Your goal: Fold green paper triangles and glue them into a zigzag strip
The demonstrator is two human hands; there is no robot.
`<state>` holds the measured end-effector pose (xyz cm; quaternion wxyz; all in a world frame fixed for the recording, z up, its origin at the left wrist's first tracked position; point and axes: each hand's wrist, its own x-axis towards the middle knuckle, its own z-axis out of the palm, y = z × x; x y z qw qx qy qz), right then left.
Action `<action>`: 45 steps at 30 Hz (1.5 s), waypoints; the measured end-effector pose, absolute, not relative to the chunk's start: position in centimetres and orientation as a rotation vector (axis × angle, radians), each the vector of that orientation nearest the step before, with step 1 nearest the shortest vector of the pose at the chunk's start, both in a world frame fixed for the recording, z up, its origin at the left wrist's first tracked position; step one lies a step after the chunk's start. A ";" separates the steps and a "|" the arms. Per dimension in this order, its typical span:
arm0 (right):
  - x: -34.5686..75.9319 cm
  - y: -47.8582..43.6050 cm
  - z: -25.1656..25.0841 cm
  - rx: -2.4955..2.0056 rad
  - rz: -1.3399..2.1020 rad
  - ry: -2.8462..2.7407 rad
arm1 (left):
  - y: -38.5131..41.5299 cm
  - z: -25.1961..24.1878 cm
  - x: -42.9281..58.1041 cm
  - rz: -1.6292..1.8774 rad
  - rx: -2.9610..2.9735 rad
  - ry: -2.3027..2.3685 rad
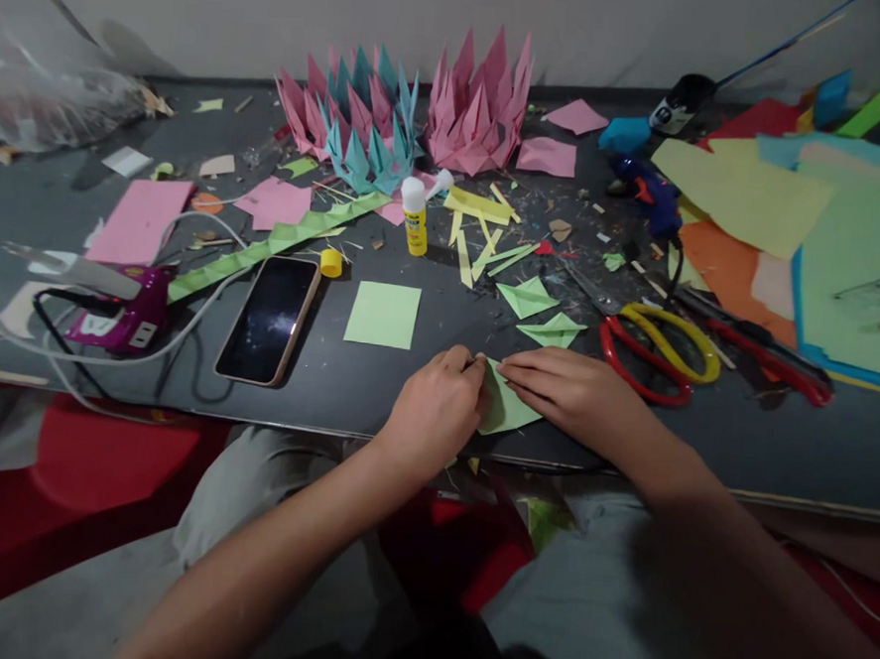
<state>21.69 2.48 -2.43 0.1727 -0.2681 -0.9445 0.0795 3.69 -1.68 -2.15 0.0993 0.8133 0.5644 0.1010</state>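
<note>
A light green sheet of paper [508,405] lies at the table's front edge, partly covered by both hands. My left hand [443,389] has its fingers curled and closed on the paper's left side; its thumb tip is hard to make out. My right hand [556,381] lies with fingers stretched out over the paper's upper right edge, thumb hidden. Just beyond are two folded green paper pieces, one higher [527,296] and one lower [551,329]. A flat green paper square [382,315] rests to the left of my hands.
Scissors [647,357] and a red-handled cutter [767,352] lie right. A glue stick [415,219] stands uncapped-looking beside paper strips [475,237]. A phone [269,319] and purple power strip [132,311] are left. Pink [479,113] and blue folded-paper crowns [372,151] stand behind.
</note>
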 end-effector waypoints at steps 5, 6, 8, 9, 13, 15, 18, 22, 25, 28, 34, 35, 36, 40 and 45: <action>22.4 3.1 -2.7 -0.670 0.297 -2.712 | -1.7 -2.3 3.6 0.309 2.399 1.663; 22.5 3.1 -2.8 -0.672 0.314 -2.716 | -1.7 -2.4 3.5 0.312 2.400 1.661; 22.6 3.0 -3.0 -0.678 0.343 -2.712 | -1.7 -2.4 3.5 0.320 2.408 1.651; 22.6 3.0 -3.1 -0.686 0.353 -2.708 | -1.6 -2.4 3.5 0.327 2.409 1.648; 22.7 2.7 -3.4 -0.722 0.331 -2.699 | -1.6 -2.3 3.5 0.340 2.388 1.650; 22.6 2.7 -3.4 -0.722 0.326 -2.688 | -1.6 -2.2 3.6 0.329 2.377 1.649; 22.4 2.9 -3.3 -0.721 0.419 -2.629 | -1.5 -2.0 3.7 0.304 2.356 1.653; 22.2 3.3 -3.3 -0.693 0.503 -2.577 | -1.4 -1.7 3.7 0.264 2.332 1.667; 22.2 3.4 -3.4 -0.665 0.482 -2.584 | -1.4 -1.8 3.7 0.262 2.330 1.662; 22.3 3.3 -3.4 -0.675 0.479 -2.596 | -1.4 -1.8 3.8 0.255 2.321 1.666; 22.3 3.2 -3.5 -0.668 0.436 -2.616 | -1.3 -1.0 3.6 0.225 2.203 1.842; 22.3 3.2 -3.5 -0.652 0.431 -2.628 | -1.3 -0.8 3.4 0.213 2.191 1.877; 22.3 3.3 -3.5 -0.636 0.425 -2.638 | -1.3 -0.6 3.3 0.199 2.181 1.909; 22.2 3.4 -3.5 -0.609 0.393 -2.650 | -1.3 -0.2 2.9 0.134 2.126 1.947; 21.8 3.3 -3.2 -0.610 0.396 -2.637 | -0.9 -0.3 2.8 0.159 2.033 1.911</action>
